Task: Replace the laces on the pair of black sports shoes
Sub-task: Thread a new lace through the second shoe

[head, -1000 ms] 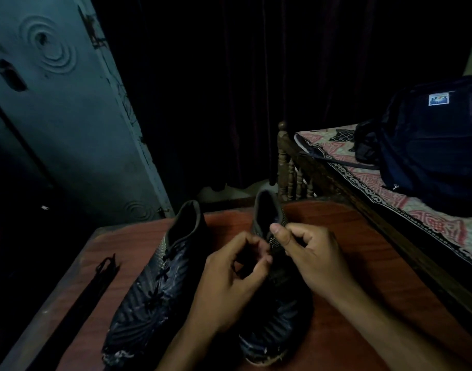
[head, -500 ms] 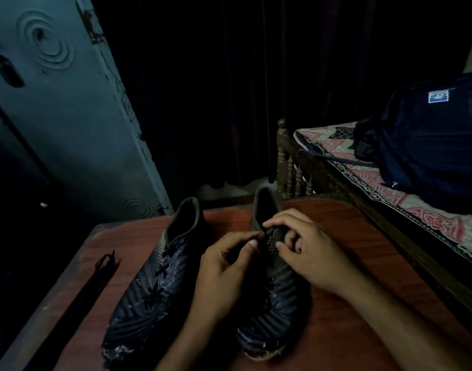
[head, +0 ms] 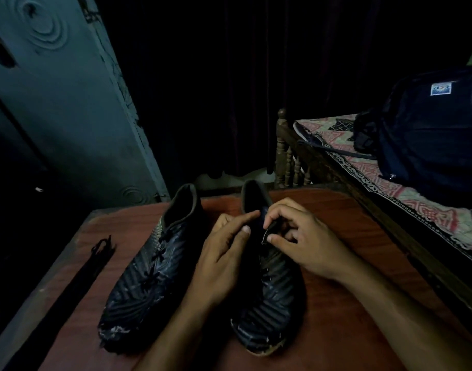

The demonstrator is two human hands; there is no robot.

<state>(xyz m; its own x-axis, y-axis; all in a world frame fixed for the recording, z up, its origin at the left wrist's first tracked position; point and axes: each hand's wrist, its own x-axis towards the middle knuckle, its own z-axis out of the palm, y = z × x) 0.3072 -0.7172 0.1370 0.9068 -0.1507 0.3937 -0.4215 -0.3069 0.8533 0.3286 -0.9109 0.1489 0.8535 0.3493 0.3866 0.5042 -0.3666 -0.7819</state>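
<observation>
right hand (head: 307,242) now pinches the right shoe (head: 269,298) lace; left hand (head: 224,253) fingers extended, bag label (head: 440,88) unreadable.

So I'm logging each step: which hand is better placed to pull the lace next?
Probably the right hand: it already pinches the lace over the right shoe; the left hand only steadies alongside.

One head-worn camera looks forward and down, close over the table (head: 336,236). It is wide-angle (edges bend).
</observation>
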